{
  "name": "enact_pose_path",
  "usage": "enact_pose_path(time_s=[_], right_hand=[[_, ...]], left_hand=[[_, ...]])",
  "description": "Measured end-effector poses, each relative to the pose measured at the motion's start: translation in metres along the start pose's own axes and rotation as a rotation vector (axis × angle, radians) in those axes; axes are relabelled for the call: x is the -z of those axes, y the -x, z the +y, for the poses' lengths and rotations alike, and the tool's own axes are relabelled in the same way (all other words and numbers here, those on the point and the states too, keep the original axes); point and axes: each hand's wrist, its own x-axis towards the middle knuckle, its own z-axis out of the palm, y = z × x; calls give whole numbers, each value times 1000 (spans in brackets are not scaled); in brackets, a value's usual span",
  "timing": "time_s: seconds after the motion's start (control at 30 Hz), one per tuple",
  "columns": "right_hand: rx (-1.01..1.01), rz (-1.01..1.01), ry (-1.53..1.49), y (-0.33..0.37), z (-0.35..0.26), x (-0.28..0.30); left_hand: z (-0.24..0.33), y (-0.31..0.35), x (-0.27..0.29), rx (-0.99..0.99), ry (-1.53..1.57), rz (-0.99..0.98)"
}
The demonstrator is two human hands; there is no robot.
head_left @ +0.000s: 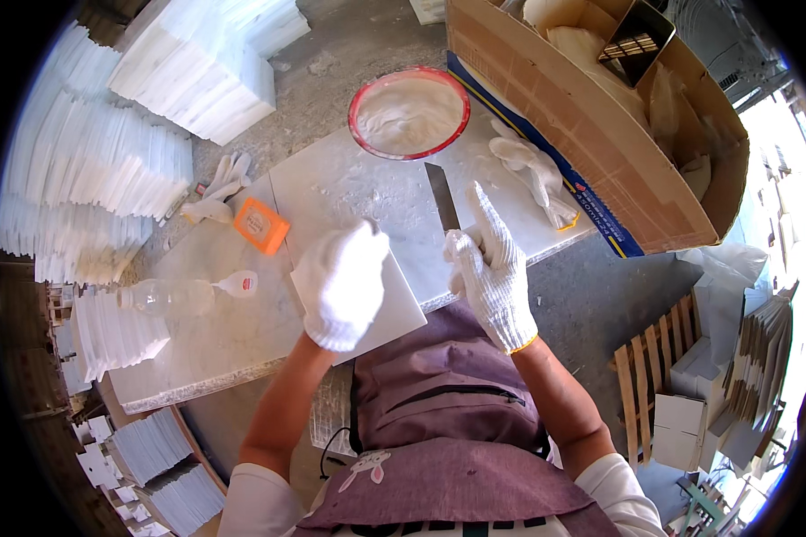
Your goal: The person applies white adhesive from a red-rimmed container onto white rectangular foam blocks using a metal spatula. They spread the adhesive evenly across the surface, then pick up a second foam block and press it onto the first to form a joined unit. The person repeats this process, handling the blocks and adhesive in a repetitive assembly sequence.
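My right hand, in a white knitted glove with a yellow cuff, pinches the lower end of a flat grey metal blade. Its index finger points away from me. The blade slants up and left over the stone slab. My left hand, gloved in white too, covers part of a square white tile at the slab's near edge. That hand looks curled, but glare washes out its fingers, and whatever it may hold is hidden. A red-rimmed bowl of white powder or paste stands beyond the blade.
Left on the slab are an orange box and a clear plastic bottle. White gloves lie beside a large cardboard box at right. Stacked white tiles line the far left. A wooden pallet stands lower right.
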Motion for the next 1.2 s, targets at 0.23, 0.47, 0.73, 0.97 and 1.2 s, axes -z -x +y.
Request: enact_pose_path(time_s=[0.23,0.47,0.73,0.97,1.2], right_hand=[[-28,19,-133,2,-3,7],[31,80,-83,6,-3,-2],[53,76,19,4,-1,0],[86,13,22,5,2,0],[46,7,51,7,-7,-1]], left_hand=[[-13,-6,-2,301,221,89],[4,-2,-7,-82,-236,-137],[19,-7,4,255,355,-97],[18,-22,3,285,387,-286],[12,-27,9,392,342,-397]])
